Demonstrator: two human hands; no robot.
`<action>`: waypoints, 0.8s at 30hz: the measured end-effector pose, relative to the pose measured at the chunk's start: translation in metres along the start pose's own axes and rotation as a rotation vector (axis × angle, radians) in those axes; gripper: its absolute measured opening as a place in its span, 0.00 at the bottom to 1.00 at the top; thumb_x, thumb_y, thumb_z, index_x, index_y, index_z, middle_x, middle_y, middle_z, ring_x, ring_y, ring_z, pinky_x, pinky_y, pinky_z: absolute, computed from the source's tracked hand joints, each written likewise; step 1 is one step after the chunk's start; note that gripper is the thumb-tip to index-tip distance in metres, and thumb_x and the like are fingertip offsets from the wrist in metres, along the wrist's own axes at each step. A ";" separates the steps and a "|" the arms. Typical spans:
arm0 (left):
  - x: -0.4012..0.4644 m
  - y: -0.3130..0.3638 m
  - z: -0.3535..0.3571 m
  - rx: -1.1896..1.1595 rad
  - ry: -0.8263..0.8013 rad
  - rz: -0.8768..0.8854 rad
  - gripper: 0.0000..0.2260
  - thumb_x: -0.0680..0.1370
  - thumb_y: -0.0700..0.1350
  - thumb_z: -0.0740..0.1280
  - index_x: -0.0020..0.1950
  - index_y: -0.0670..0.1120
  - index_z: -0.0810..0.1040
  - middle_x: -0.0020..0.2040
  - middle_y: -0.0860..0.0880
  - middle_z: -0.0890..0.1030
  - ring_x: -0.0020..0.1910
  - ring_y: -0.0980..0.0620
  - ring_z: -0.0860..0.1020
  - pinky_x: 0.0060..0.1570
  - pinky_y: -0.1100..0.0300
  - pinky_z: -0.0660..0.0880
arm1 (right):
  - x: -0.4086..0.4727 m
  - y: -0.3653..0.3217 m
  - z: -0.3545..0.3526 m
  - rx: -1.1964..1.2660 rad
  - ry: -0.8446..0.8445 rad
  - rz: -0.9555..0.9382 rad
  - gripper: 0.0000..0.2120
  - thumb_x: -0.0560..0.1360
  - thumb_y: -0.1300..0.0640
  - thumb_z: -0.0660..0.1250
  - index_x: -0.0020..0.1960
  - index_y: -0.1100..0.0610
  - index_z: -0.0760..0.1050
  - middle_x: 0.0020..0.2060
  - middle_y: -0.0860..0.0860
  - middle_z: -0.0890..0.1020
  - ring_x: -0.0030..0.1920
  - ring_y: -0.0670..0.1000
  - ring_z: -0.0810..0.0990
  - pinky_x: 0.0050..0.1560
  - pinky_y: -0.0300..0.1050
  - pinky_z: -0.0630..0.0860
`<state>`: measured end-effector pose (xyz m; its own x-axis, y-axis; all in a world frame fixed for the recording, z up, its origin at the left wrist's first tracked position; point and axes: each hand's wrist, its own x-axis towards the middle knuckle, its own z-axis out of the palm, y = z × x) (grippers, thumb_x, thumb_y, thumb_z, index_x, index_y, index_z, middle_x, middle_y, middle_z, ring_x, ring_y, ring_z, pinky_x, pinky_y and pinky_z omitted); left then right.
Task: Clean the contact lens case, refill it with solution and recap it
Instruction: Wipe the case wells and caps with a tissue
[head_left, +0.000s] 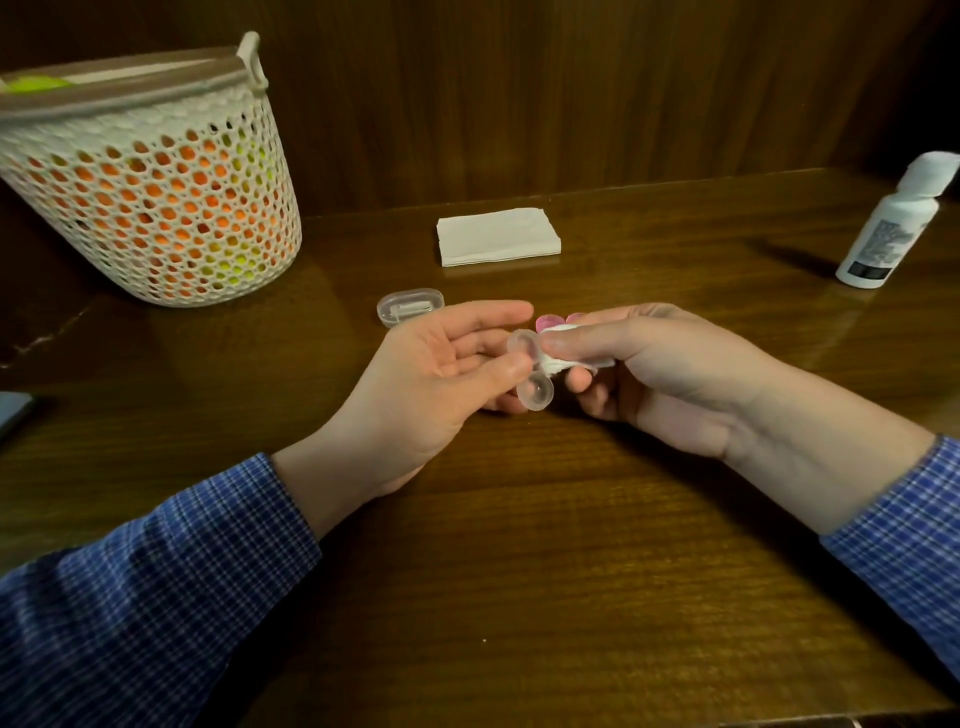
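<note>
The fingers (558, 344) of the right hand (660, 374) are closed on a wad of tissue (558, 364), which is pressed against the clear contact lens case (530, 366). The case is pinched between thumb and fingertips of the left hand (441, 374), above the desk (519, 519). The cleaning step is judged to be in hand: the wells are being wiped dry. The case's long axis runs nearly toward and away from the viewer, one well far, one near; the wells seem to face right, though glare blurs this. Pink caps (548, 323) lie just behind the hands. Next, the solution bottle (891, 228), far right, must be fetched, so the tissue should be released first.
</note>
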<state>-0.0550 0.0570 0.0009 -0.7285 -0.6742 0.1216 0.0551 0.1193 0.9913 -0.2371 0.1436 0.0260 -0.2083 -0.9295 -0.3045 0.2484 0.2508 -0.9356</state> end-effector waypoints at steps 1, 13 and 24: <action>0.000 0.000 0.001 0.011 -0.025 0.012 0.16 0.75 0.45 0.71 0.63 0.55 0.82 0.53 0.48 0.87 0.50 0.48 0.85 0.47 0.59 0.82 | 0.000 0.000 0.000 -0.004 -0.004 0.002 0.16 0.73 0.62 0.76 0.60 0.64 0.82 0.41 0.56 0.82 0.28 0.44 0.77 0.26 0.36 0.71; 0.010 0.001 -0.027 0.481 0.208 0.079 0.13 0.73 0.40 0.77 0.56 0.47 0.83 0.47 0.51 0.86 0.47 0.54 0.85 0.45 0.62 0.83 | 0.016 -0.010 -0.027 -0.139 0.359 -0.075 0.09 0.75 0.55 0.75 0.54 0.55 0.82 0.47 0.52 0.83 0.39 0.47 0.80 0.29 0.38 0.75; 0.013 -0.001 -0.028 0.892 0.324 -0.043 0.08 0.74 0.52 0.76 0.51 0.55 0.83 0.48 0.61 0.78 0.45 0.63 0.76 0.37 0.70 0.67 | 0.040 -0.002 -0.035 -0.766 0.275 -0.283 0.03 0.75 0.52 0.74 0.44 0.50 0.83 0.49 0.41 0.81 0.50 0.46 0.80 0.43 0.40 0.75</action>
<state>-0.0450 0.0276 0.0027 -0.4858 -0.8442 0.2267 -0.6067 0.5124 0.6077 -0.2784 0.1157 0.0096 -0.4127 -0.9107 0.0190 -0.5336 0.2249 -0.8153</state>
